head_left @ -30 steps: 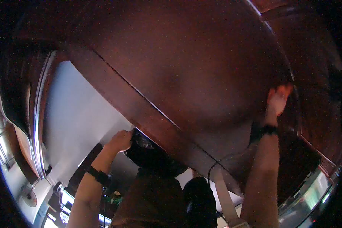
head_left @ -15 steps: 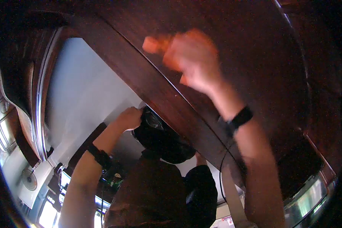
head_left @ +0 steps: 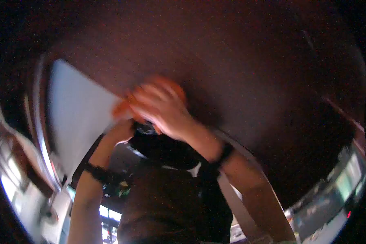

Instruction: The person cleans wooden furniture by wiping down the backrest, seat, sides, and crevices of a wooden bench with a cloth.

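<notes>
Blurred by motion, my right hand (head_left: 160, 107) is wrapped round an orange cloth-like item (head_left: 173, 87), just above a black bag-like item (head_left: 162, 146) near my body. My left hand (head_left: 122, 131) is closed on the upper left edge of that black item. Part of the orange item hangs close over my left hand. Behind both hands lies a dark brown wooden surface (head_left: 248, 81). Black bands circle both wrists.
A pale wall or panel (head_left: 77, 97) shows at the left beside a curved, shiny frame edge (head_left: 40, 122). Cluttered items and a glassy surface (head_left: 347, 177) are at the lower right. Bright windows or screens (head_left: 110, 213) appear at the bottom left.
My right hand has swept from the far right of the wooden surface to the left, down beside my left hand, carrying the orange item. My left hand has kept its grip; the view has shifted.
</notes>
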Demonstrator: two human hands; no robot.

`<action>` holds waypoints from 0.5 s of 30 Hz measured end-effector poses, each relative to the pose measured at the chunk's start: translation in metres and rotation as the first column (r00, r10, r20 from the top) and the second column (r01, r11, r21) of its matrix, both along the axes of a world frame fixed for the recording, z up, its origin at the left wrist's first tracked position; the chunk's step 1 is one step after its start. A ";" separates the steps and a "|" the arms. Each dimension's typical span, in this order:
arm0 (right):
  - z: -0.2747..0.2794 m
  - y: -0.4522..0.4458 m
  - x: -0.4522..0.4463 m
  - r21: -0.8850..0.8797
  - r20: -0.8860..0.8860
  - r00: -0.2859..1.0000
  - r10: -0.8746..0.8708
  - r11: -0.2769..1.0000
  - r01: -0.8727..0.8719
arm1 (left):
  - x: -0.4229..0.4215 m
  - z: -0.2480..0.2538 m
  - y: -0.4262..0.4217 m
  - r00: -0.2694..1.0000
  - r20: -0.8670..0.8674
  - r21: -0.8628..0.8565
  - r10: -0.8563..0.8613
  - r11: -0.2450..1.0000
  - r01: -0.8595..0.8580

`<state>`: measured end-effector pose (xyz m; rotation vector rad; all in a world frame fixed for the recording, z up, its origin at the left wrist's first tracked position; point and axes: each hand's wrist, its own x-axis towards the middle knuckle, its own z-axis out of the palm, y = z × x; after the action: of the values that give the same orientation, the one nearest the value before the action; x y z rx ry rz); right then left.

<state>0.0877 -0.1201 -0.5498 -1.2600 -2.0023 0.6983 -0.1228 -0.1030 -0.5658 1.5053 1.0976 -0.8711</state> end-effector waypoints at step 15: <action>0.010 -0.196 0.204 -0.195 0.318 0.943 -0.098 0.967 0.166 | 0.002 -0.043 -0.078 0.928 0.030 0.361 -0.372 0.870 0.337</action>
<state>0.2920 -0.3162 -0.5396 -1.7087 -2.1009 0.7078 -0.1203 -0.1812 -0.6091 2.0757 0.9492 -0.8661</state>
